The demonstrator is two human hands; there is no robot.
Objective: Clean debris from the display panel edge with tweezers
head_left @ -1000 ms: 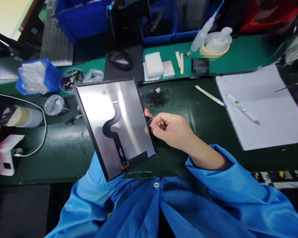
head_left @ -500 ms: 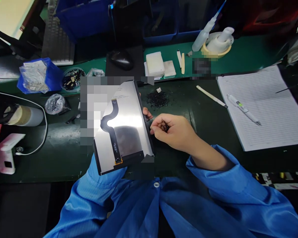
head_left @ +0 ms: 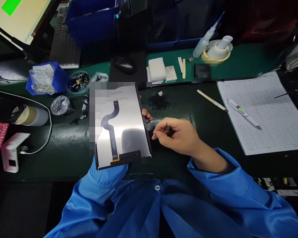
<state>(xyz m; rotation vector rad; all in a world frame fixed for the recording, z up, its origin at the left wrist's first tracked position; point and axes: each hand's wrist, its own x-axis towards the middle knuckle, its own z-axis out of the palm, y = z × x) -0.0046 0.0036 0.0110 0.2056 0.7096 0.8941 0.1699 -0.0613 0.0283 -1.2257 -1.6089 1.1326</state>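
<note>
A tablet display panel is held tilted over the bench, its silvery back towards me and a dark ribbon cable running down it. My left hand supports it from beneath; only its fingertips show past the right edge, the rest being behind the panel. Just right of that edge, apart from it, my right hand is closed with thumb and forefinger pinched. Something dark shows inside its curled fingers, too obscured to name. Beyond the hands lies a small heap of black scraps on the dark bench.
A lined notebook with a white pen lies at right, beside a pale stick tool. Further back are white pads, a mouse and a squeeze bottle. A blue bin and a white cable occupy the left.
My right hand has moved slightly away from the panel's edge, to the right. The panel has turned a little in my left hand, and the whole view has shifted slightly.
</note>
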